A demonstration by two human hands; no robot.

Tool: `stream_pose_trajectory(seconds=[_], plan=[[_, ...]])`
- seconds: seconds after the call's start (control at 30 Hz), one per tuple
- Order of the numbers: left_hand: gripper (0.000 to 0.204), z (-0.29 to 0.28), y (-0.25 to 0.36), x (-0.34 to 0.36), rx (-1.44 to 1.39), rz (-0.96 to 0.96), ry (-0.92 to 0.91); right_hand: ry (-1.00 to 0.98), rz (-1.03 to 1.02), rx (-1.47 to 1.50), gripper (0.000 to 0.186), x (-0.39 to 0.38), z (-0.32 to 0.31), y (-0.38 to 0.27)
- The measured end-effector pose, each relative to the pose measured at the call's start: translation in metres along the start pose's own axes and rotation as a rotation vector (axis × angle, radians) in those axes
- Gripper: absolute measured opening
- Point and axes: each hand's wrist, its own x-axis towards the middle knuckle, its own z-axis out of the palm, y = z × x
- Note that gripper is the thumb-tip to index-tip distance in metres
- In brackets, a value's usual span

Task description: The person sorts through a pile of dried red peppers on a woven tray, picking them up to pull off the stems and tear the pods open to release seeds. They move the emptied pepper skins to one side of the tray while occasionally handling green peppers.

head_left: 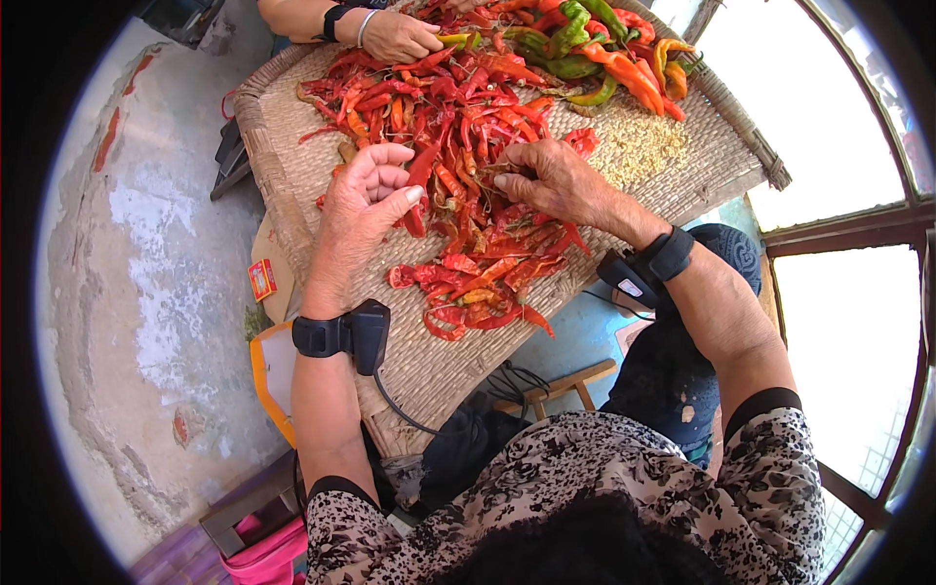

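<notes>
Nearest to us we note the patterned top [604, 487], then two forearms, each carrying a black wrist unit, the left one [368, 336] and the right one [629, 278]. Beyond them lies a bare stretch of woven platform [468, 366], then a loose near cluster of wrinkled red peppers [478, 297]. Above this cluster we record both hands. The left hand [361, 205] has its fingers curled and its thumb reaching toward them; the thumb tip meets or overlaps a flat red pepper [423, 166], and we cannot tell whether that pepper is pinched. The key relation: this pepper sits just to the right of the left fingertips, its long axis slanting away from the body and somewhat rightward, so the left hand is clearly the nearer one. The right hand [561, 180] stands across a gap filled with peppers, fingers bent inward and thumb pointing left; we cannot tell whether it grips anything. Farther out we log the main red heap [448, 102], with pale seeds [639, 146] to its right. At the far side are glossier green and orange peppers [575, 63], and a co-worker's hand [400, 37] beside a yellow-green pepper [460, 41].
</notes>
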Motion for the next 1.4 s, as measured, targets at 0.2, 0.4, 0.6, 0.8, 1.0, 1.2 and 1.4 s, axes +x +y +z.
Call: stream_pose_trajectory(seconds=[0.2,0.4,0.6,0.8,1.0,1.2,1.4], plan=[[0.039,-0.008,-0.005,0.008,0.232,0.255,0.476,0.032,-0.046,0.051,0.021,-0.001,0.005,0.006],[0.026,0.003,-0.013,-0.005,0.757,0.15,-0.373,-0.007,-0.052,-0.012,0.022,0.002,0.008,0.006],[0.028,0.006,-0.024,-0.007,0.938,0.175,-0.464,-0.021,-0.062,-0.015,0.023,0.002,0.012,0.007],[0.021,-0.022,-0.013,0.003,0.844,0.002,0.087,-0.01,-0.069,-0.038,0.023,0.002,0.01,0.007],[0.026,-0.015,-0.003,0.005,1.187,0.468,0.482,-0.008,-0.063,-0.032,0.022,-0.001,0.009,0.008],[0.022,0.016,-0.034,-0.003,1.076,0.277,-0.084,-0.012,-0.08,-0.04,0.021,0.001,0.016,0.007],[0.011,0.0,-0.035,0.001,1.015,0.265,-0.117,-0.033,-0.071,-0.037,0.022,0.003,0.021,0.009]])
